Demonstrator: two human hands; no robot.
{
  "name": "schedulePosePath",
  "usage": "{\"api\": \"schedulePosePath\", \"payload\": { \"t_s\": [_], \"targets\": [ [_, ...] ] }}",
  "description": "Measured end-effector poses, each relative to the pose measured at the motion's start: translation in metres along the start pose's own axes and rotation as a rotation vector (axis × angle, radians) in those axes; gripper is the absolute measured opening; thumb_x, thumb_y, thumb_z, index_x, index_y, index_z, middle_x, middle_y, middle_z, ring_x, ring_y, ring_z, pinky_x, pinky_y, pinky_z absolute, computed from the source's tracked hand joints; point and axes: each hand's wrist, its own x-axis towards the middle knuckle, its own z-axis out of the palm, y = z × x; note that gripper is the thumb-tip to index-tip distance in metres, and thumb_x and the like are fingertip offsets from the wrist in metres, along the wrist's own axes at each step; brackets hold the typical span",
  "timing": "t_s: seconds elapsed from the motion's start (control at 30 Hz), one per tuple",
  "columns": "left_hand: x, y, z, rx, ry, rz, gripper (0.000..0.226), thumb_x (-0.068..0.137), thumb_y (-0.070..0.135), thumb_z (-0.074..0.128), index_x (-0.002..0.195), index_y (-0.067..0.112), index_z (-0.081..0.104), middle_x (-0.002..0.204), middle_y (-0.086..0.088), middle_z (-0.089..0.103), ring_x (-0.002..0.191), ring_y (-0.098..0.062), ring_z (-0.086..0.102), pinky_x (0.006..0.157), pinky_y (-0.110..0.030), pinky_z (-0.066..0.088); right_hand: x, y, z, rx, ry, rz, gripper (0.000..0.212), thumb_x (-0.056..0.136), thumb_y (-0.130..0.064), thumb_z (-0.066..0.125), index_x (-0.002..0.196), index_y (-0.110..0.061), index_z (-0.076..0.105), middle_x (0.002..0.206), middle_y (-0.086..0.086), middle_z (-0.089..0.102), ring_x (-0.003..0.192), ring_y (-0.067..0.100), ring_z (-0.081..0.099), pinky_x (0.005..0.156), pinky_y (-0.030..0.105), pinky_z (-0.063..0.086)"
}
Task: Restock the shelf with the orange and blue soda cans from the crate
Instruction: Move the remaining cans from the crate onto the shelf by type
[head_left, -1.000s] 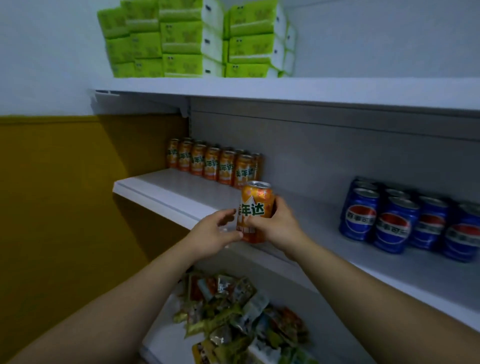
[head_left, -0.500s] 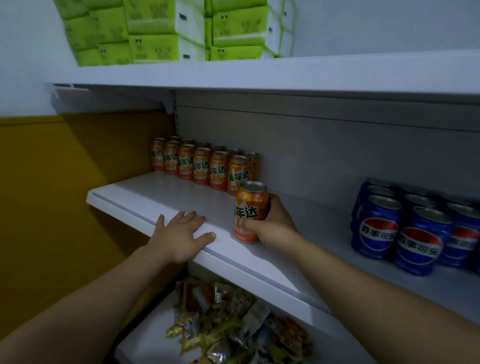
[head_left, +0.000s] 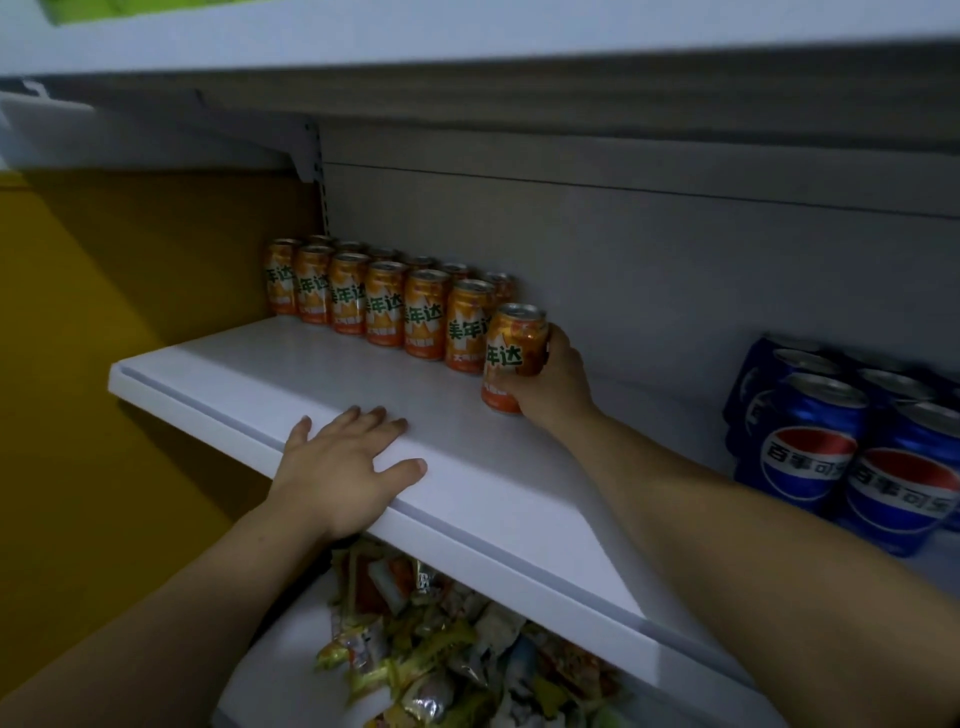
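Gripping orange can (head_left: 511, 358) in right hand (head_left: 553, 387) — upright on shelf (head_left: 249, 395), beside orange row (head_left: 374, 306); left hand (head_left: 340, 467) flat, fingers spread, on shelf edge.

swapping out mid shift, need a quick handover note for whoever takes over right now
Hands: the right hand grips an orange can; the left hand lies flat on the front edge of the shelf, holding nothing.
Things: that can is at the right end of the front orange row; whether its base is down is unclear. The blue cans stand farther right.
Done: two orange rows stand along the back.
Left: seat this can, release it, fetch more from the crate, which is out of view.
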Motion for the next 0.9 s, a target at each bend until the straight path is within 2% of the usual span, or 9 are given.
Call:
{"api": "schedulePosePath", "payload": {
  "t_s": [0.17,0.33,0.47,0.6,0.9],
  "targets": [
    [-0.001,0.0,0.002,0.005,0.011,0.009,0.099,0.057,0.081,-0.004,0.147,0.045,0.017,0.159,0.015,0.009,0.146,-0.008,0.003,0.118,-0.048,0.0,0.016,0.006,-0.001,-0.116,0.041,-0.015,0.073,0.079,-0.03,0.076,0.138,-0.017,0.036,0.135,0.006,0.055,0.119,0.025,0.056,0.093,0.032,0.045],
    [-0.002,0.001,0.002,-0.002,0.033,0.007,0.099,0.057,0.08,-0.004,0.146,0.045,0.019,0.159,0.016,0.01,0.146,-0.008,0.004,0.118,-0.047,0.0,0.028,0.011,0.004,-0.136,0.054,0.03,0.07,0.078,-0.026,0.075,0.137,-0.015,0.038,0.134,0.006,0.054,0.12,0.025,0.054,0.088,0.025,0.039],
    [-0.002,0.001,0.003,0.0,0.047,0.009,0.098,0.057,0.08,-0.004,0.146,0.045,0.019,0.158,0.016,0.011,0.146,-0.008,0.004,0.118,-0.047,0.0,0.041,0.017,0.01,-0.146,0.078,0.031,0.076,0.075,-0.03,0.077,0.138,-0.016,0.038,0.135,0.009,0.053,0.122,0.027,0.054,0.098,0.035,0.045],
    [-0.002,0.0,0.004,0.005,0.052,0.01,0.097,0.058,0.08,-0.004,0.146,0.046,0.019,0.158,0.016,0.011,0.146,-0.008,0.005,0.118,-0.047,0.001,0.054,0.025,0.018,-0.171,0.121,0.02,0.082,0.073,-0.035,0.077,0.141,-0.013,0.036,0.135,0.013,0.052,0.121,0.03,0.054,0.1,0.043,0.046],
    [-0.002,0.0,0.006,0.006,0.074,0.003,0.096,0.059,0.079,-0.005,0.146,0.046,0.019,0.158,0.018,0.011,0.146,-0.006,0.004,0.117,-0.046,0.001,0.083,0.038,0.023,-0.234,0.169,0.044,0.083,0.079,-0.03,0.075,0.145,-0.008,0.03,0.14,0.015,0.047,0.125,0.033,0.05,0.1,0.041,0.043]
  ]
}}
